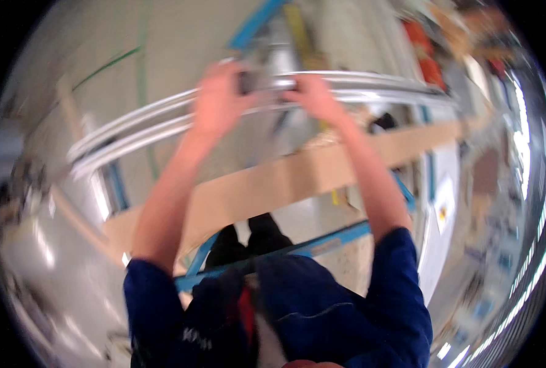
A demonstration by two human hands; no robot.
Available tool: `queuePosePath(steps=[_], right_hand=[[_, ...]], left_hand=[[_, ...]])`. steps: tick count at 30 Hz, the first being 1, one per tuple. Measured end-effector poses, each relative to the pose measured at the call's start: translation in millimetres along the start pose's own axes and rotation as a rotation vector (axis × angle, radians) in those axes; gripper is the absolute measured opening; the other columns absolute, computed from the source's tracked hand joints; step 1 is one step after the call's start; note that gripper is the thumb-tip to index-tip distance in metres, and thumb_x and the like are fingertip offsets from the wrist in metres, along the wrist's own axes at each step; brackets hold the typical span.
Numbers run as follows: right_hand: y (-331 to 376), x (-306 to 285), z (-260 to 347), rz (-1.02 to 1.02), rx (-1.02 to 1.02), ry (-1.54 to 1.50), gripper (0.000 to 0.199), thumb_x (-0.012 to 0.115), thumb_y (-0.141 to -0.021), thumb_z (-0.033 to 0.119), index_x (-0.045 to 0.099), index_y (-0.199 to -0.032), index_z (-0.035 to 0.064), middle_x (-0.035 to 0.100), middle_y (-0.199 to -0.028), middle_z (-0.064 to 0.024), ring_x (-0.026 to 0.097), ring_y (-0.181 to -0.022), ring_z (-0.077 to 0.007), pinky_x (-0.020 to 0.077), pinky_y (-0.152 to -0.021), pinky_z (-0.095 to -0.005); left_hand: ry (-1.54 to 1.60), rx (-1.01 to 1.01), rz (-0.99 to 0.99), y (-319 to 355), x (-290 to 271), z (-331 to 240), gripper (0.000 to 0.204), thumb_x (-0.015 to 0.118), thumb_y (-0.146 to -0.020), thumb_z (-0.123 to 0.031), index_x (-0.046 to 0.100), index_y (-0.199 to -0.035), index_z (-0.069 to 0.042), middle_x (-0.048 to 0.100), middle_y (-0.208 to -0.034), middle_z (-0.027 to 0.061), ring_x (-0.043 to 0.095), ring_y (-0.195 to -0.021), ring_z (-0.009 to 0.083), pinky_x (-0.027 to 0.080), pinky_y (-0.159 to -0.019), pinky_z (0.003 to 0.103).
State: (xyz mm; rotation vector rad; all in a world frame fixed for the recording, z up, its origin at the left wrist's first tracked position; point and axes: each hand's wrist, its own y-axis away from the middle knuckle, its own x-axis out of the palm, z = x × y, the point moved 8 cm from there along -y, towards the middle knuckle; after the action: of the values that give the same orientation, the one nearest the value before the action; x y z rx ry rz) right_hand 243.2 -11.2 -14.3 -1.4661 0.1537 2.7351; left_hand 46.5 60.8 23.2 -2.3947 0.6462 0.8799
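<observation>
Head camera view, smeared by motion: both bare hands reach forward to the long silver metal rails point(371, 94), which run across the scene beyond a flat brown board point(273, 184). The left hand point(221, 95) lies over the rails left of their middle, a small dark patch beside its fingers; the right hand point(318, 98) is at them a little to the right, its fingertips pointing toward the left hand, with a gap between the two. Blur hides the fingers, so I cannot tell whether either hand is closed around the metal. Both forearms pass over the board. Nearer the body stretches a blue frame bar point(346, 235). Farther off are a yellow strip point(297, 30) and, at upper right, orange-red objects point(429, 61).
</observation>
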Motion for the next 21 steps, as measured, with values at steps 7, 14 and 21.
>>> queuePosePath(steps=[7,14,21], right_hand=[[-20,23,23,0.054,0.052,-0.294,0.035,0.082,-0.089,0.019,0.072,-0.112,-0.0048,0.073,-0.081,-0.0135,0.062,-0.07,-0.0155,0.0513,-0.069,-0.0328],[-46,66,105,0.123,-0.072,-0.281,0.037,0.083,-0.088,0.022,0.072,-0.11,-0.0058,0.073,-0.079,-0.014,0.062,-0.067,-0.0162,0.0522,-0.068,-0.0335],[-65,99,167,0.148,-0.136,-0.102,0.041,0.084,-0.086,0.026,0.072,-0.107,-0.0061,0.073,-0.081,-0.0206,0.066,-0.068,-0.0303,0.0536,-0.069,-0.0383]], left_hand=[[-0.053,-0.015,-0.156,77,-86,68,0.041,0.086,-0.08,-0.02,0.072,-0.115,-0.006,0.067,-0.117,0.0145,0.064,-0.113,0.0358,0.052,-0.099,0.043],[-0.596,-0.364,-0.221,156,-239,193,0.04,0.086,-0.08,-0.037,0.073,-0.098,-0.003,0.066,-0.108,0.0185,0.061,-0.106,0.0389,0.05,-0.095,0.048],[-0.774,-0.571,-0.211,167,-246,225,0.081,0.079,-0.077,-0.071,0.068,-0.103,0.006,0.064,-0.11,0.0255,0.057,-0.105,0.0407,0.05,-0.094,0.049]])
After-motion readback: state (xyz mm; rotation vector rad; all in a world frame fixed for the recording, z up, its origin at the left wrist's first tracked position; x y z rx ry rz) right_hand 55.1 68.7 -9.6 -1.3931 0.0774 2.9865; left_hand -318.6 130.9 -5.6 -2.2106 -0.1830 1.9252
